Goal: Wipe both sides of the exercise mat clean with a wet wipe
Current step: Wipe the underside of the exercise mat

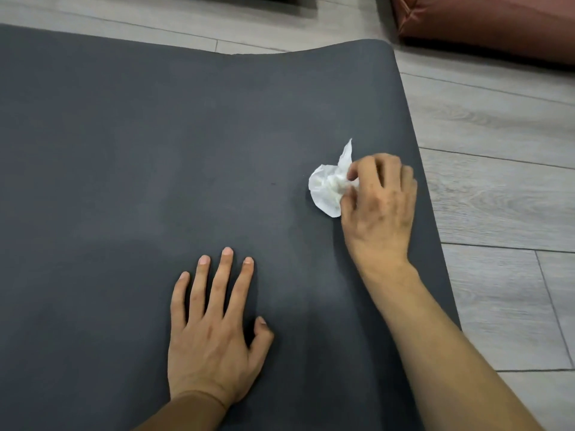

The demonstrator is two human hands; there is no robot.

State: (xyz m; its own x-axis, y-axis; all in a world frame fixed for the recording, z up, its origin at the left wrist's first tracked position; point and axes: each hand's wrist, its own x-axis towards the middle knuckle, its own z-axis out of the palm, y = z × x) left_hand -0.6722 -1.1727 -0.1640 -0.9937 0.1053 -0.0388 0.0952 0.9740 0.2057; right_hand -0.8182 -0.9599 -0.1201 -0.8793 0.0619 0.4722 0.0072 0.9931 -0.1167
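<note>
The dark grey foam exercise mat lies flat on the pale grey wood-plank floor and fills the left and middle of the view. The left hand rests on the mat near its close edge. The right hand is further away and to the right, near the mat's right edge, with the crumpled white wet wipe on the mat just left of its fingers. A reddish-brown cushion lies on the floor beyond the mat's far right corner

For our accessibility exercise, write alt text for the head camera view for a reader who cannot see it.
A person's right hand pinches a crumpled white wet wipe on a dark grey exercise mat, while the left hand lies flat on it. Grey wood-look floor surrounds the mat.
</note>
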